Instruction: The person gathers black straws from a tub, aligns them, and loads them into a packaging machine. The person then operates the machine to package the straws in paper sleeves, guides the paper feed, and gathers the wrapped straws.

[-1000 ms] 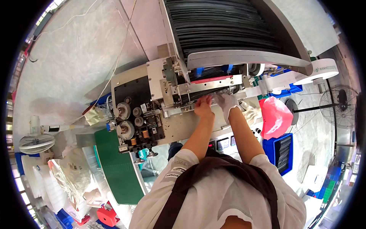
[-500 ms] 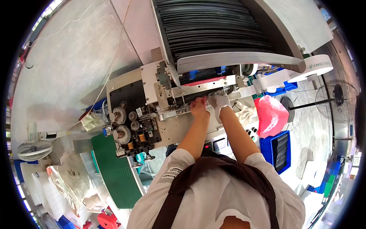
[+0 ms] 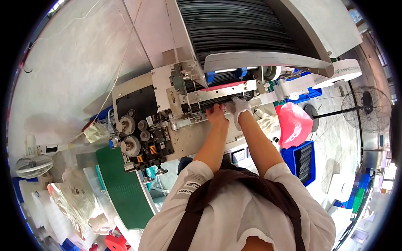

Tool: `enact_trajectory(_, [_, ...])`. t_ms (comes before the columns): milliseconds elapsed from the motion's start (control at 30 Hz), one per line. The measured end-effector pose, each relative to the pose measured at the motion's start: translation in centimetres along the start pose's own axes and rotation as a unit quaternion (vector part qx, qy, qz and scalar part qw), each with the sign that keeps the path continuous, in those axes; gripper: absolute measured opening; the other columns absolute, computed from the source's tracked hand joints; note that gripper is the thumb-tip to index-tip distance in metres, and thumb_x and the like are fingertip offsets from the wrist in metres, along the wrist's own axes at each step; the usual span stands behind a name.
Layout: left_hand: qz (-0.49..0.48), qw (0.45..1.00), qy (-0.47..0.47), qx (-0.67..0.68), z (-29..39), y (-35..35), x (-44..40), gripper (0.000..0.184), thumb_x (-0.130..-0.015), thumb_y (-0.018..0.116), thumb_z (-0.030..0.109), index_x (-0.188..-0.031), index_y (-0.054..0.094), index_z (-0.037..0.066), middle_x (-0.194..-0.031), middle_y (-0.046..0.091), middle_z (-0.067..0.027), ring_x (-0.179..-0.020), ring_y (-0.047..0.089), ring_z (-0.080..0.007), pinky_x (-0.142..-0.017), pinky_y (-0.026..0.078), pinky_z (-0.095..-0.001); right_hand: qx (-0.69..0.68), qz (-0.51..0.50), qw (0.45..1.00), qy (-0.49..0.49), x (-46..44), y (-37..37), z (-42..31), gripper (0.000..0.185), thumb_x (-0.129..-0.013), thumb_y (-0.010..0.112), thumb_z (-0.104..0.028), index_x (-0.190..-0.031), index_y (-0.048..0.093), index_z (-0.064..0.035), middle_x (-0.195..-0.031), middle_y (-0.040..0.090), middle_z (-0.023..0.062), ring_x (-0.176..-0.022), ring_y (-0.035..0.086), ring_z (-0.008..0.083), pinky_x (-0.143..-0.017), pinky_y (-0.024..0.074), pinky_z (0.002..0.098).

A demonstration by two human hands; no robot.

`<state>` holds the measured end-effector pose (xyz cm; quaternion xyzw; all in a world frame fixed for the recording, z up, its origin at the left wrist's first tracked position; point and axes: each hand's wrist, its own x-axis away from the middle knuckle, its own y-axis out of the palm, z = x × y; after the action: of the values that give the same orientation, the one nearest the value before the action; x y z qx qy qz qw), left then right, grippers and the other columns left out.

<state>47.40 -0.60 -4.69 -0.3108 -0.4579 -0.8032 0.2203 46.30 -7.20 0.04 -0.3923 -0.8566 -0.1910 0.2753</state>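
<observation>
My bare left hand [image 3: 216, 114] is at the front of the machine, its fingers closed at the lower edge of a bundle of thin black strips [image 3: 217, 101]. Close beside it, my right hand [image 3: 240, 108] wears a white glove and has its fingers bent over the right end of the same strips. The fingertips of both hands are partly hidden against the black material. Just beyond the hands runs a metal bar [image 3: 222, 91] with a pink-red strip along it. More black strips [image 3: 238, 25] lie stacked in the large metal hopper above.
Rollers and springs [image 3: 140, 138] sit on the machine's left side. A white tape reel [image 3: 341, 73] is at right, near a pink-red bag [image 3: 295, 124], a crumpled white glove [image 3: 266, 121] and a blue crate [image 3: 309, 163] of black strips. A standing fan [image 3: 365, 109] is farther right.
The view has shifted slightly. Both hands stay at the black strips, with the left fingers a little differently bent and the right hand slightly flatter over the strips.
</observation>
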Motion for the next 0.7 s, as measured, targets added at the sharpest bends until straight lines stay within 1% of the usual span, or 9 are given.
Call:
enact_trajectory(67, [-0.010,0.999,-0.008,-0.031,0.3,0.0,0.3,0.018,-0.079,0.050,-0.002,-0.092,0.042,0.008,-0.085,0.052,-0.0025,-0.073,0.054,-0.0132,-0.058,0.044,-0.0234,0.182,-0.104,0.968,-0.139,-2.7,-0.7,0.9,0.019,-0.086,0.045,-0.013,-0.099,0.047,0.0004,-0.090,0.058,0.0155,-0.077,0.060,0.0267,-0.062,0.0511,0.0332])
enact_trajectory(100, [-0.010,0.999,-0.009,-0.031,0.4,-0.1,0.5,0.018,-0.079,0.050,-0.002,-0.092,0.042,0.008,-0.085,0.052,-0.0025,-0.073,0.054,-0.0132,-0.058,0.044,-0.0234,0.165,-0.113,0.973,-0.117,-2.4,-0.7,0.8,0.021,-0.086,0.045,-0.015,-0.100,0.048,0.0003,-0.091,0.058,0.0149,-0.078,0.060,0.0266,-0.063,0.0506,0.0330])
enact_trajectory(167, [-0.061,0.998,-0.018,-0.014,0.5,-0.5,0.7,0.020,-0.079,0.051,-0.002,-0.092,0.043,0.011,-0.085,0.052,-0.0002,-0.072,0.054,-0.0125,-0.056,0.042,-0.0213,-0.075,-0.020,0.993,0.094,-0.8,-0.6,-0.3,0.018,-0.085,0.046,-0.014,-0.097,0.050,-0.0005,-0.089,0.059,0.0151,-0.079,0.060,0.0259,-0.062,0.0504,0.0315])
enact_trajectory(333, [-0.116,0.993,0.024,-0.009,0.0,-1.3,0.5,0.021,-0.078,0.051,-0.001,-0.092,0.043,0.013,-0.085,0.053,0.0009,-0.073,0.054,-0.0125,-0.058,0.041,-0.0230,-0.095,-0.053,0.992,0.065,-1.7,-0.9,1.4,0.014,-0.085,0.045,-0.012,-0.092,0.050,-0.0023,-0.081,0.058,0.0125,-0.072,0.059,0.0241,-0.060,0.0495,0.0304])
enact_trajectory(433, [-0.155,0.987,0.028,-0.014,0.4,-1.6,0.2,0.020,-0.078,0.052,-0.001,-0.090,0.043,0.012,-0.084,0.053,0.0005,-0.073,0.054,-0.0131,-0.061,0.042,-0.0251,-0.088,-0.070,0.990,0.088,-2.5,-0.7,1.8,0.011,-0.084,0.045,-0.012,-0.088,0.050,-0.0029,-0.078,0.056,0.0122,-0.066,0.057,0.0237,-0.058,0.0491,0.0301])
enact_trajectory(500, [-0.169,0.985,0.019,-0.012,1.0,-1.1,0.6,0.019,-0.078,0.053,-0.001,-0.088,0.043,0.012,-0.084,0.052,0.0002,-0.072,0.054,-0.0135,-0.063,0.043,-0.0256,-0.133,-0.023,0.988,0.073,-1.6,0.0,1.4,0.011,-0.084,0.045,-0.013,-0.083,0.048,-0.0025,-0.074,0.054,0.0124,-0.062,0.056,0.0239,-0.057,0.0501,0.0328])
enact_trajectory(567, [-0.103,0.994,-0.017,0.034,1.4,-0.6,1.2,0.018,-0.077,0.054,-0.001,-0.085,0.042,0.011,-0.081,0.052,-0.0009,-0.071,0.052,-0.0137,-0.063,0.045,-0.0244,-0.085,-0.014,0.995,0.056,-1.9,0.5,0.8,0.014,-0.083,0.047,-0.013,-0.086,0.050,0.0002,-0.074,0.054,0.0135,-0.060,0.057,0.0253,-0.051,0.0510,0.0336])
enact_trajectory(633, [-0.107,0.993,-0.013,0.038,1.4,-0.7,1.6,0.019,-0.076,0.054,-0.001,-0.084,0.042,0.010,-0.080,0.051,-0.0014,-0.070,0.052,-0.0138,-0.064,0.046,-0.0247,0.036,0.014,0.998,0.053,0.3,1.4,-1.1,0.017,-0.083,0.048,-0.012,-0.090,0.050,0.0026,-0.076,0.056,0.0147,-0.060,0.059,0.0268,-0.046,0.0511,0.0325])
enact_trajectory(700, [-0.111,0.993,-0.005,0.046,1.4,-0.7,1.7,0.019,-0.076,0.055,-0.002,-0.084,0.042,0.010,-0.079,0.050,-0.0020,-0.070,0.051,-0.0140,-0.064,0.047,-0.0250,0.025,0.012,0.996,0.084,0.6,1.3,-1.6,0.020,-0.083,0.049,-0.012,-0.095,0.050,0.0037,-0.080,0.058,0.0161,-0.062,0.061,0.0272,-0.042,0.0499,0.0294])
